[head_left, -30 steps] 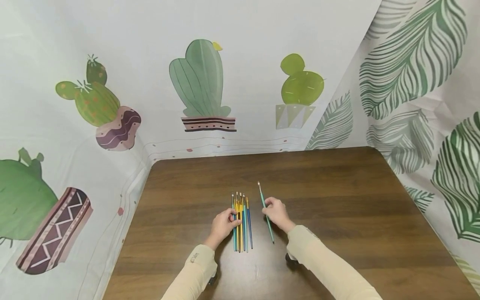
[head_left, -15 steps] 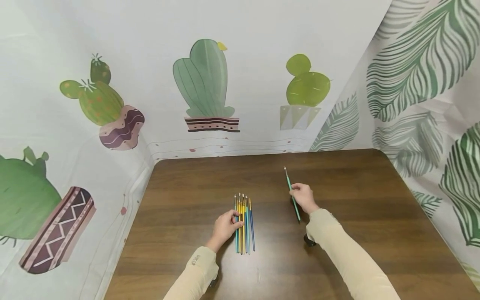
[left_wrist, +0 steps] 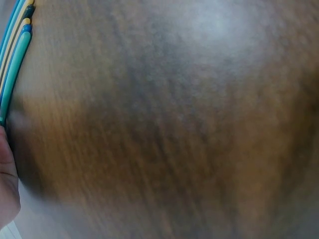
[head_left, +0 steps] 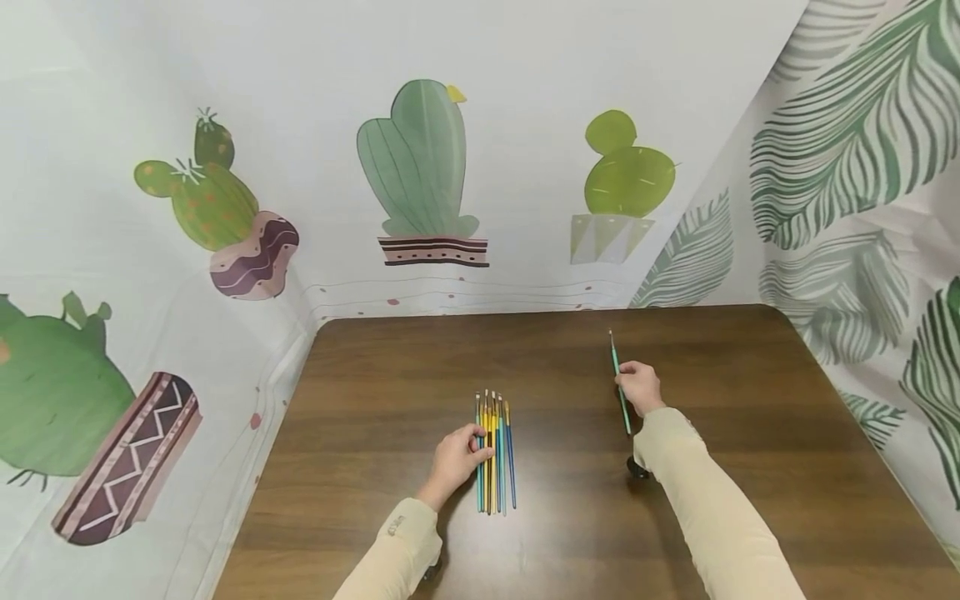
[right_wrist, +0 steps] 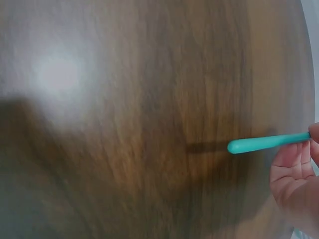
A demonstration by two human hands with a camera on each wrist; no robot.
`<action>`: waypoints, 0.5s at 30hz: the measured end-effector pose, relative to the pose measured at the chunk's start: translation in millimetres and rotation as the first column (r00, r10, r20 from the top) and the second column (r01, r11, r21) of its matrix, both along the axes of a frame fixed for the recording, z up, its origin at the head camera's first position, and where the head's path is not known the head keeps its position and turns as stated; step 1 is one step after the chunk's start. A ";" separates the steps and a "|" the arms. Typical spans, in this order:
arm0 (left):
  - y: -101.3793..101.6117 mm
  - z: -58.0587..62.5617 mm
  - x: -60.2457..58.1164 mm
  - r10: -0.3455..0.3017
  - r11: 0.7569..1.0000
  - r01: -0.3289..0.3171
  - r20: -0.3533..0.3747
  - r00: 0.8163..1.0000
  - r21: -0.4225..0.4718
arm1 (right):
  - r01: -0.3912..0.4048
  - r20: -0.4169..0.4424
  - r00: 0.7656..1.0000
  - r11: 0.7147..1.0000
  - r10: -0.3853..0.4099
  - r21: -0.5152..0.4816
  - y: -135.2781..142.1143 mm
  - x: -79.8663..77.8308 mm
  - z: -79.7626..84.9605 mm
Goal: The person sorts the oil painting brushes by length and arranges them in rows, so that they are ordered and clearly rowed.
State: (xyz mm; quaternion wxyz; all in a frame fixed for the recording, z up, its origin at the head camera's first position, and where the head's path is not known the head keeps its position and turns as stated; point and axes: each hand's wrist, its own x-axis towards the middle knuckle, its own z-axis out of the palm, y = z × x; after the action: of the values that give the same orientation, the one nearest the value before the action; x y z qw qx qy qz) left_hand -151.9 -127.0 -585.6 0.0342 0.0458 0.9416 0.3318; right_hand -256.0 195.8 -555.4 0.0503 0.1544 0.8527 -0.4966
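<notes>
Several paintbrushes (head_left: 491, 483) lie side by side on the brown table (head_left: 360, 367), with bristles pointing to the far side and yellow, blue and teal handles. The left hand (head_left: 455, 457) holds this bunch from its left side, its thumb and fingertips over the handles. In the left wrist view, the brushes' rounded handle ends (left_wrist: 21, 37) show at the left edge. Farther right, the right hand (head_left: 642, 387) pinches a single teal paintbrush (head_left: 623, 408) between thumb and fingers, bristles away from the person. The right wrist view shows that brush's handle end (right_wrist: 249, 144) above its shadow.
A white cloth with printed cacti (head_left: 427, 167) hangs behind the table and along its left side. A leaf-print cloth (head_left: 832, 125) hangs on the right. Both forearms wear light sleeves (head_left: 712, 500), with a dark band at the wrists.
The right hand has carried the teal paintbrush to the right and farther back, away from the bunch. The left hand stays at the bunch; the head view has shifted slightly.
</notes>
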 end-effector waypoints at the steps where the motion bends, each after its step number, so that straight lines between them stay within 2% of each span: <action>1: 0.0 -0.4 0.1 0.002 1.000 -0.002 -0.002 1.000 -0.002 | 0.002 -0.026 1.000 1.000 -0.002 -0.007 3.4 -1.4 -3.0; 7: 0.1 -0.3 1.7 0.016 1.000 -0.016 0.008 1.000 0.004 | 0.020 -0.033 0.999 1.000 -0.020 0.015 9.1 -5.2 -8.1; 8: 0.1 -0.4 2.2 0.018 1.000 -0.018 0.014 1.000 0.005 | 0.026 -0.010 1.000 0.999 -0.025 0.035 8.1 -4.7 -7.1; 15: -0.4 -1.2 3.0 0.016 1.000 -0.016 -0.002 1.000 -0.010 | 0.014 -0.006 1.000 0.992 -0.013 0.127 10.2 -11.0 -14.8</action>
State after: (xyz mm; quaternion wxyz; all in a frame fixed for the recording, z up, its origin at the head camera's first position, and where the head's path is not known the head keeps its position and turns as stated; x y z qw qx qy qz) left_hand -148.9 -127.5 -586.8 0.0310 0.0385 0.9436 0.3274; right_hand -267.0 206.0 -570.2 0.0348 0.1617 0.8815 -0.4422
